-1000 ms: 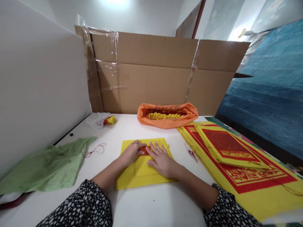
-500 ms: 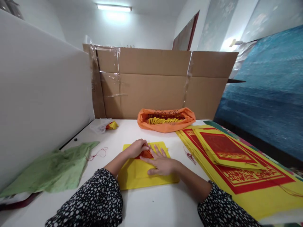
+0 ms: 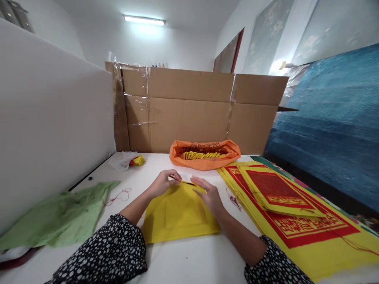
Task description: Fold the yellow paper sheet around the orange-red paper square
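Note:
A yellow sheet (image 3: pixel 180 217), seemingly thin cloth, lies flat on the white table in front of me, with a squarish outline showing faintly through it. Its far edge is raised and shows a thin dark and red line between my hands. My left hand (image 3: pixel 166 183) pinches that edge at its left end, with a sliver of red by the fingertips. At the right end of the same edge, my right hand (image 3: pixel 211 194) has its fingers bent over the far side and its thumb on the near side. What lies behind the raised edge is hidden.
An orange bag (image 3: pixel 204 162) holding many yellow folded pieces stands before the cardboard wall (image 3: pixel 186 118). Yellow sheets with red print (image 3: pixel 319 232) are stacked on the right. Left are a green cloth (image 3: pixel 65 213), red string (image 3: pixel 120 196) and a clear plastic bag (image 3: pixel 120 161).
My right hand has lifted off the flat sheet and moved to its far edge. The orange-red patch that showed between my hands is now covered by yellow. My left hand has shifted slightly left.

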A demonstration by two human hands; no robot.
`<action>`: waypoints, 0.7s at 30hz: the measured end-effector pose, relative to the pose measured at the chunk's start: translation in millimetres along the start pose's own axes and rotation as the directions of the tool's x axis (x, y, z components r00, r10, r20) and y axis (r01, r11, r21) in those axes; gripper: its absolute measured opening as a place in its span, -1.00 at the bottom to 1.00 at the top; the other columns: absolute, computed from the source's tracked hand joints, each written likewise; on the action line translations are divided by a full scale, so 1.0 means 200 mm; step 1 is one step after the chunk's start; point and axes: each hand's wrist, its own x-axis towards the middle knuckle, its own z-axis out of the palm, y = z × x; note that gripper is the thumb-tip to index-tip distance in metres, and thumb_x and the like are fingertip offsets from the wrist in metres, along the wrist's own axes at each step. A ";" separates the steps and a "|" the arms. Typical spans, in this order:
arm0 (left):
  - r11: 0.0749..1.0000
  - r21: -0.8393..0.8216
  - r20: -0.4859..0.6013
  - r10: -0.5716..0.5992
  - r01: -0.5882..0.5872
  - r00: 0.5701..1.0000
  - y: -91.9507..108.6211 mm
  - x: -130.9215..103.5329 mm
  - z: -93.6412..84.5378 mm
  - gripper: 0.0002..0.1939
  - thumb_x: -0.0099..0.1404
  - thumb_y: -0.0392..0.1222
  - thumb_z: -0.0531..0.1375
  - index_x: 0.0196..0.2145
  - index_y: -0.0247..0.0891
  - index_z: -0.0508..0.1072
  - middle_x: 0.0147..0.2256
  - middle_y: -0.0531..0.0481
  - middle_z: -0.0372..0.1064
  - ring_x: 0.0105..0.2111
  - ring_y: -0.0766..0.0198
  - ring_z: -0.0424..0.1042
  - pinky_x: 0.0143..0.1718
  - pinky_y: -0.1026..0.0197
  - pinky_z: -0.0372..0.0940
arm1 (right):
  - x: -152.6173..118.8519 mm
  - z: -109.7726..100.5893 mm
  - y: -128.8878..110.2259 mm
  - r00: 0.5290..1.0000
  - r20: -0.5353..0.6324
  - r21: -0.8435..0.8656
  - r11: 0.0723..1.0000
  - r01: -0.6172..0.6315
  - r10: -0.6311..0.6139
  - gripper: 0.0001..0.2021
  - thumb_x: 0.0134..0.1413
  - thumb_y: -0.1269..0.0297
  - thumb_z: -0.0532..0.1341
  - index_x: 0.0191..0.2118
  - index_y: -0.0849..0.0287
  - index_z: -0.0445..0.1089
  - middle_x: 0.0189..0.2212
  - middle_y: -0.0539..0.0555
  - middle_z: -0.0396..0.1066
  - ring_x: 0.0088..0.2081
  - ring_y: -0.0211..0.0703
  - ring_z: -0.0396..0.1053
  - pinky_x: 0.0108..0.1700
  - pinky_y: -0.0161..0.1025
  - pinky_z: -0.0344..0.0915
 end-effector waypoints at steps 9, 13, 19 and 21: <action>0.961 0.248 0.315 0.042 -0.125 0.948 -0.07 -0.34 0.05 -0.69 0.21 -0.44 0.02 -0.11 -0.30 0.38 0.12 -0.11 0.26 0.18 0.27 0.19 0.18 0.18 0.10 | -0.20 0.05 -0.01 0.703 0.613 -0.283 0.731 0.620 -0.359 -0.60 0.28 0.46 -0.06 0.13 0.31 0.34 0.12 0.08 0.27 0.18 -0.22 0.21 0.22 -0.20 0.19; 0.895 0.430 0.320 -0.026 -0.120 0.947 -0.04 -0.39 0.14 -0.51 0.38 -0.07 0.06 0.19 -0.32 0.23 0.26 -0.21 0.00 0.29 0.12 -0.04 0.28 0.04 -0.11 | -0.22 0.01 -0.03 0.727 0.600 -0.186 0.826 0.532 -0.333 -0.66 0.30 0.39 -0.03 0.02 0.24 0.43 0.01 0.02 0.38 0.12 -0.26 0.29 0.15 -0.21 0.24; 0.946 0.310 0.368 -0.028 -0.094 0.929 -0.01 -0.40 0.13 -0.40 0.33 -0.23 0.07 0.29 -0.30 0.08 0.22 -0.19 0.10 0.19 0.13 0.16 0.19 0.09 0.08 | -0.13 0.06 -0.08 0.914 0.402 -0.171 0.985 0.020 0.052 -0.83 0.16 0.23 0.20 -0.26 0.16 0.52 -0.36 -0.01 0.49 -0.33 -0.24 0.40 -0.14 -0.25 0.23; 0.975 0.220 0.329 -0.055 -0.020 0.943 0.00 -0.40 0.12 -0.43 0.24 -0.28 0.11 0.21 -0.30 0.18 0.06 -0.18 0.30 -0.09 0.18 0.40 -0.06 0.15 0.29 | -0.07 0.10 -0.07 0.902 0.404 -0.115 0.987 -0.112 0.149 -0.85 0.12 0.26 0.21 -0.33 0.22 0.48 -0.44 -0.03 0.43 -0.40 -0.28 0.31 -0.26 -0.32 0.18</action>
